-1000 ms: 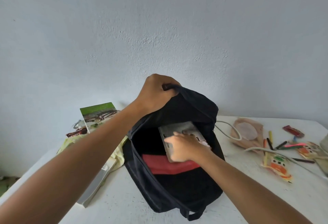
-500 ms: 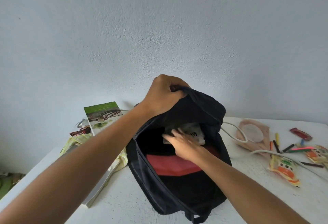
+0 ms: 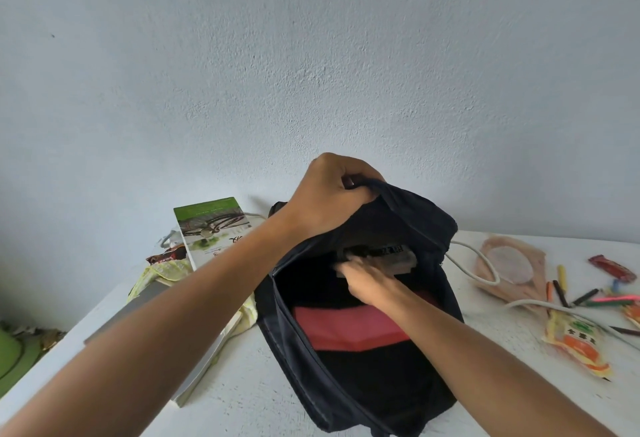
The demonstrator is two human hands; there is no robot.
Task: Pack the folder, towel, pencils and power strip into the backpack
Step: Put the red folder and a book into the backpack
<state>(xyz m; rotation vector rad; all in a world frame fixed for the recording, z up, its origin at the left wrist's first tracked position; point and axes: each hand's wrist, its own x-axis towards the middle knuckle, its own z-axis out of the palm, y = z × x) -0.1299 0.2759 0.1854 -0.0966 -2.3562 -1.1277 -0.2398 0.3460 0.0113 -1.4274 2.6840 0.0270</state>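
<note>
Pushed deeper since a second ago: grey folder (image 3: 388, 258), then standing tall out of the opening, now sunk to a mere edge under the upper lip of the black backpack (image 3: 346, 391) standing open on the white table (image 3: 242, 391), with a red layer (image 3: 346, 329) lower in the mouth. Held up by the left hand (image 3: 329, 201), fingers curled tight round the bag's top edge; reached into by the right hand (image 3: 367, 279), fingers on the folder, whether gripping or pressing impossible to tell. Off to the right, well apart from the bag: white power-strip cord (image 3: 485, 268), then scattered pencils (image 3: 568, 293).
</note>
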